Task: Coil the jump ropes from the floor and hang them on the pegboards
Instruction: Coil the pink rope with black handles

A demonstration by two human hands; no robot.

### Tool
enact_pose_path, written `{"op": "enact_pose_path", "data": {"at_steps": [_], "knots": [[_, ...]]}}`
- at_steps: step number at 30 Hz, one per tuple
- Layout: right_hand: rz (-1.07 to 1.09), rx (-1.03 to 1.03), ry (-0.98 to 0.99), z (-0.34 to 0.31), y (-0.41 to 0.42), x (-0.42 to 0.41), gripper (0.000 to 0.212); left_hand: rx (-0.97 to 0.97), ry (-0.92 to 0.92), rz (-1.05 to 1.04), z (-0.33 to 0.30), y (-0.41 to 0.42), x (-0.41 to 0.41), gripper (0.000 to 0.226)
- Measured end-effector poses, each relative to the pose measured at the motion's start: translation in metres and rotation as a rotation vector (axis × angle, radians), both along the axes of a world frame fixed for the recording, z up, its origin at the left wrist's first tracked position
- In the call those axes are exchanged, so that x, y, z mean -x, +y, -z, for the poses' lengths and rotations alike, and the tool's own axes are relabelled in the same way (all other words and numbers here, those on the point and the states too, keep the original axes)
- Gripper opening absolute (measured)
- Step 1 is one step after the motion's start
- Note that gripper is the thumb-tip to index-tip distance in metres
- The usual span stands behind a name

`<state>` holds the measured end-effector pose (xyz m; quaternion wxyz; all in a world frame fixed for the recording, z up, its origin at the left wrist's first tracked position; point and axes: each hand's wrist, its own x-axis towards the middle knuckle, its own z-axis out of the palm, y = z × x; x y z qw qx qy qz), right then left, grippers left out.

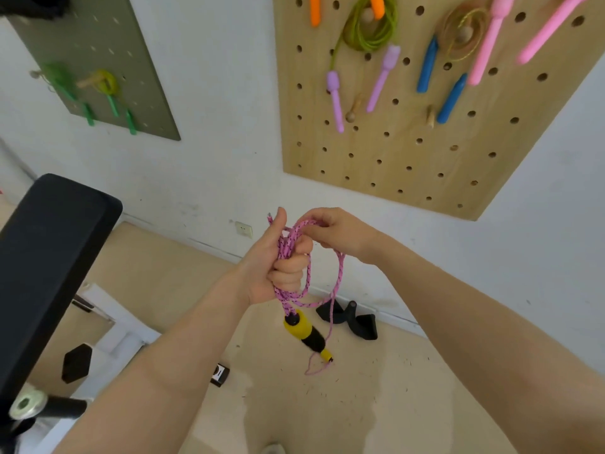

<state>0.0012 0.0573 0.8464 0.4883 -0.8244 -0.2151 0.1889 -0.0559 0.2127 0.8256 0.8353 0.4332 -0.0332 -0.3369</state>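
Fingers of the left hand (278,267) are curling tight round a bundle of pink rope (296,257), thumb sticking straight up, and that grip is holding several loops together in front of the chest. Just beside it, the right hand (337,234) is pinching a strand at the top of the bundle, fingertips bent down onto the cord. Loops are hanging below the left fist, and one yellow-and-black handle (307,335) is dangling under them, tilted, with a thin tail of rope trailing off its lower end. A second handle is not showing.

Out past the hands, the wooden pegboard (409,158) is carrying the finished ropes on its pegs: a green coil (370,31) with two orange handles (315,9), two lilac handles (335,99), two blue handles (427,67) beside a thin gold coil (465,31), and two pink handles (487,47) running off the top edge. Well to the left, the olive pegboard (108,60) is holding two green coils (104,81), blurred, with green handles hanging down; their count is hard to tell.

Down on the floor (294,404), a pair of black strap handles (352,319) is lying against the wall, and a dark padded bench (49,257) is filling the left side.
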Motion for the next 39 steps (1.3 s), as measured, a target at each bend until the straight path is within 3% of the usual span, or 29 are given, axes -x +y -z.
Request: {"op": "enact_pose_path", "data": {"at_steps": [2,5,9,13,16,19,23,27,30,33,34,39], "knots": [[-0.017,-0.098,0.119,0.002,-0.001,-0.005,0.012,0.072,-0.074,0.07,0.0,0.01,-0.002,0.052],[0.01,-0.122,0.178,0.006,-0.006,-0.014,0.018,0.13,-0.087,-0.084,-0.004,0.018,-0.004,0.05],[0.008,0.075,0.06,0.011,0.015,-0.016,0.023,0.094,-0.035,-0.414,-0.007,0.025,-0.007,0.044],[-0.235,0.423,0.048,0.018,0.042,-0.01,0.019,0.185,0.026,-0.588,-0.007,0.037,-0.016,0.055],[-0.397,0.564,0.121,0.016,0.056,-0.003,0.027,0.053,-0.045,-0.647,0.0,0.047,-0.024,0.06],[-0.46,0.591,0.054,0.005,0.067,0.001,0.035,-0.248,-0.1,-0.647,0.015,0.053,-0.028,0.045],[-0.467,0.475,0.087,-0.016,0.064,-0.003,0.031,-0.475,-0.144,-0.66,0.033,0.065,-0.031,0.029],[-0.309,0.046,0.153,-0.02,0.057,-0.011,0.018,-0.597,-0.144,-0.539,0.035,0.075,-0.032,0.024],[-0.02,-0.202,0.085,-0.015,0.058,-0.023,0.025,-0.372,-0.045,-0.324,0.016,0.074,-0.02,0.044],[0.095,-0.161,0.004,-0.012,0.07,-0.026,0.014,-0.236,-0.007,-0.155,-0.001,0.079,-0.012,0.058],[0.06,-0.148,0.033,-0.01,0.074,-0.025,0.006,-0.18,-0.006,-0.136,-0.005,0.082,-0.012,0.057],[-0.272,-0.149,0.216,-0.001,0.099,-0.015,0.025,-0.096,0.028,-0.112,-0.016,0.097,-0.018,0.052]]}}
